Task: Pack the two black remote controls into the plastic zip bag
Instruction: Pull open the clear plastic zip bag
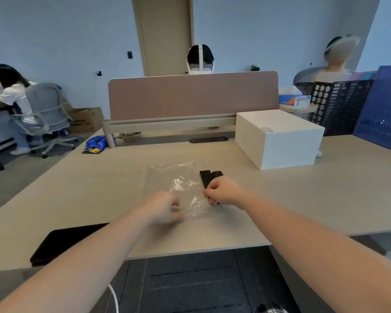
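Note:
A clear plastic zip bag [174, 181] lies flat on the beige desk in front of me. Two black remote controls lie side by side just right of it: one remote [205, 177] next to the bag, the second remote [217, 174] to its right. My right hand [224, 192] covers their near ends, fingers curled around them. My left hand [165, 208] is blurred, its fingers closed at the bag's near edge; its grip on the plastic is unclear.
A white box [278, 137] stands at the back right of the desk [325, 199]. A black flat tablet [61, 242] lies near the front left edge. A divider panel [192, 96] closes the far side. Blue and black crates [384, 109] lean at the right. People sit beyond.

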The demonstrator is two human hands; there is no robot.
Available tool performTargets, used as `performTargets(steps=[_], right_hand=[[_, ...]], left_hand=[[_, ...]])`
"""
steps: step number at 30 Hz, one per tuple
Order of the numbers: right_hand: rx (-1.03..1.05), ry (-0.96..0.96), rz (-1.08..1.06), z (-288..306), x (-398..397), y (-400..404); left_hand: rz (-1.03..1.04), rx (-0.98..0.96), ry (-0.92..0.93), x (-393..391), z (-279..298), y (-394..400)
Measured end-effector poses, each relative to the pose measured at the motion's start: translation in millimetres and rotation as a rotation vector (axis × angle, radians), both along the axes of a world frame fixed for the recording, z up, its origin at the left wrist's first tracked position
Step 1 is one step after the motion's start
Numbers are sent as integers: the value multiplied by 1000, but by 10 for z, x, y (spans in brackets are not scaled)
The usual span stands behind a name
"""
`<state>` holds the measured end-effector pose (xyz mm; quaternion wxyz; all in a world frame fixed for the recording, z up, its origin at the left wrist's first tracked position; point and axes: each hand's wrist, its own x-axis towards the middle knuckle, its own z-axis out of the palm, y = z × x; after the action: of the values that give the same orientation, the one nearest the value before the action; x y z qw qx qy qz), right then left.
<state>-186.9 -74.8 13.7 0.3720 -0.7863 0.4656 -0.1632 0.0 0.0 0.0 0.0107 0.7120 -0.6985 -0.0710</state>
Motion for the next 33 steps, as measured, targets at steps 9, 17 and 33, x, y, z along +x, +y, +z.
performTargets(steps=[9,17,33], right_hand=[[207,-70,-22,-253,-84,237],[308,-298,-100,-403,-178,247],[376,-349,-100,-396,129,282]], left_hand=[[-86,-92,11,-9,-240,13],[-115,-120,-27,18,-308,64],[138,-191,435,-139,-191,20]])
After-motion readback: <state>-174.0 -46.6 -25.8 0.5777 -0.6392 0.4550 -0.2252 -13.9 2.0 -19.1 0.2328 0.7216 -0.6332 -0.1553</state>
